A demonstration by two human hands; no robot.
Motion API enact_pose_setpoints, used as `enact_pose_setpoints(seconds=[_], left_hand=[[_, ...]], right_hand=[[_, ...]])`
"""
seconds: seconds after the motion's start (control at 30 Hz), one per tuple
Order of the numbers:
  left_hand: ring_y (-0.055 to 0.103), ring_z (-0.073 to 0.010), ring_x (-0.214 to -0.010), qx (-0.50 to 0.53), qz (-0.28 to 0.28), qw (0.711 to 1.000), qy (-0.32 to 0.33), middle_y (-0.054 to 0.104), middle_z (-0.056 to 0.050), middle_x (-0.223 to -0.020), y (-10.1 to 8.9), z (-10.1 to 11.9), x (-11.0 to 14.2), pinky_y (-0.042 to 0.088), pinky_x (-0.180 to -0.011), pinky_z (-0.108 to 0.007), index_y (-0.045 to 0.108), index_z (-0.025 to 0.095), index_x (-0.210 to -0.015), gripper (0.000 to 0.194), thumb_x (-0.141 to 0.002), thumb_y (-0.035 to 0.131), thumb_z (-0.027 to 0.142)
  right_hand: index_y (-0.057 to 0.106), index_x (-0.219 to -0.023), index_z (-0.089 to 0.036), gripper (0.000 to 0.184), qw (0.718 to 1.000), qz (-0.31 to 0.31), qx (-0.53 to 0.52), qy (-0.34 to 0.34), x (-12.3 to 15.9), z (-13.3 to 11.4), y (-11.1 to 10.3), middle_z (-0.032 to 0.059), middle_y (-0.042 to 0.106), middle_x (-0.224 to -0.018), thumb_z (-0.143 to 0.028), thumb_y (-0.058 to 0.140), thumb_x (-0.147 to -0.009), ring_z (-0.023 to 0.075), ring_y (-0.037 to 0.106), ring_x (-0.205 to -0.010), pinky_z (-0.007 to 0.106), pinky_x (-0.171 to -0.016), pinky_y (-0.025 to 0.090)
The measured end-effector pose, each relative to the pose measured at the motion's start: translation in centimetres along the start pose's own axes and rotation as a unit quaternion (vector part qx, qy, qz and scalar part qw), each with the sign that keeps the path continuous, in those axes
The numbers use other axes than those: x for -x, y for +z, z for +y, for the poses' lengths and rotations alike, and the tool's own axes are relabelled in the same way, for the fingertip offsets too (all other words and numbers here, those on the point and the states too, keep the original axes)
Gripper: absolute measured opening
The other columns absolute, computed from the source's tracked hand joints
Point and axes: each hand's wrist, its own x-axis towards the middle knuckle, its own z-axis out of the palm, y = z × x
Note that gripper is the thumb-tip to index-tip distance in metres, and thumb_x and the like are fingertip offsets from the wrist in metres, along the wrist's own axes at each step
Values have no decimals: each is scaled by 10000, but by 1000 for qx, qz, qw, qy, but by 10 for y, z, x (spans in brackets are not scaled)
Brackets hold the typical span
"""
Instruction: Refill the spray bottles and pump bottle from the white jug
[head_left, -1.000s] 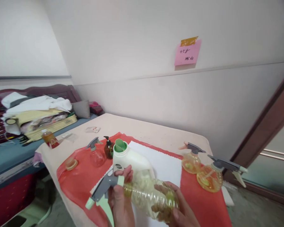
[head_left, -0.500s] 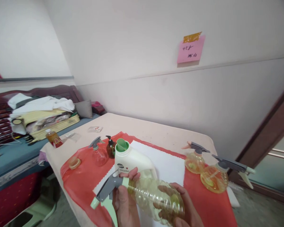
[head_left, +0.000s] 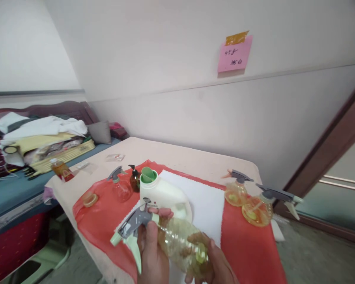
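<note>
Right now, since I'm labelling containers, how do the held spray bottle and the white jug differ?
The spray bottle is held tilted over sideways; the white jug stands neck up. The bottle is see-through and yellowish, while the jug is opaque. The bottle wears a grey trigger head; the jug's open neck holds a green piece. Both show some green.

A clear, yellow-tinted, ribbed plastic spray bottle (head_left: 180, 238) lies sideways in the air over the tabletop (head_left: 225, 161), held at its neck by the left grip (head_left: 152, 252) and near its base by the right grip (head_left: 220, 262). Its grey spray head (head_left: 136, 221) sits on the neck, with the pale green nozzle (head_left: 116, 239) pointing left and a pale green trigger (head_left: 134, 252) hanging below.
</note>
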Motion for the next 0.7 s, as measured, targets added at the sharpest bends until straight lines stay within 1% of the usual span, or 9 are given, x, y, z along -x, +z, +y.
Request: enact_pose_setpoints(seconds=[0.1, 0.2, 0.27, 0.37, 0.4, 0.47, 0.57, 0.63, 0.7], left_hand=[[666, -220, -896, -10, 13, 1000, 7, 700, -41, -952, 2, 7, 1, 537, -803, -363, 612, 254, -964, 352, -734, 700, 506], [657, -232, -960, -16, 15, 1000, 10, 696, -55, -1011, 4, 10, 0, 527, -829, -365, 614, 243, -981, 348, -754, 685, 497], [662, -252, -969, -17, 5, 1000, 3, 701, -65, -1000, 4, 10, 1, 527, -836, -380, 617, 234, -980, 377, -730, 706, 502], [677, -268, -928, -18, 9, 1000, -6, 711, -61, -949, 6, 9, 4, 541, -801, -391, 618, 236, -980, 440, -670, 746, 521], [678, -267, -922, -18, 14, 1000, -3, 712, -58, -944, 6, 9, 4, 544, -790, -387, 617, 240, -986, 447, -667, 748, 524], [674, -250, -930, -15, 26, 1000, 8, 711, -49, -966, 6, 8, 4, 540, -790, -368, 613, 251, -1005, 424, -698, 725, 521], [670, -233, -943, -11, 26, 1000, 5, 706, -48, -1002, 3, 5, 3, 528, -814, -357, 611, 254, -1023, 383, -756, 676, 521], [671, -251, -949, -9, 16, 1000, -8, 706, -65, -995, 0, 0, 2, 525, -834, -377, 622, 239, -1011, 406, -742, 682, 538], [669, -269, -953, -18, 14, 1000, 5, 707, -81, -976, -5, -6, 2, 519, -860, -392, 646, 222, -976, 423, -700, 717, 536]], right_hand=[[514, -1225, -314, 725, 998, -3, 22, -51, -2, -1, 2, 105, 539, -1273, -705, 663, -634, 119, 599, -614, 253, -457, 425], [468, -1241, -373, 920, 996, -14, 11, -84, -2, -4, 2, 51, 536, -1249, -499, 877, -427, 116, 616, -635, 263, -532, 457], [460, -1228, -303, 777, 999, -29, 3, -42, -2, -5, 3, 46, 634, -1016, -593, 773, -579, 122, 610, -532, 246, -472, 421], [484, -1159, -181, 687, 999, -45, -11, 25, -3, -5, 4, 26, 622, -667, -756, 358, -805, 125, 557, -399, 211, -386, 350], [493, -1152, -179, 700, 999, -44, -21, 23, -3, -5, 5, 41, 633, -698, -766, 339, -804, 133, 581, -435, 211, -393, 367], [483, -1207, -243, 714, 999, -36, -28, -11, -4, -5, 5, 87, 652, -990, -720, 596, -688, 157, 639, -573, 220, -406, 406], [426, -1295, -354, 961, 999, -29, -9, -39, -3, -5, 2, 67, 589, -1201, -431, 875, -449, 175, 644, -695, 222, -410, 428], [474, -1276, -324, 803, 999, -22, -19, -14, -1, -5, 0, 62, 650, -1079, -469, 818, -565, 174, 639, -683, 239, -441, 451], [566, -1190, -281, 558, 999, 2, -48, 16, -1, -5, -2, 79, 682, -1009, -612, 618, -743, 202, 660, -740, 296, -552, 518]])
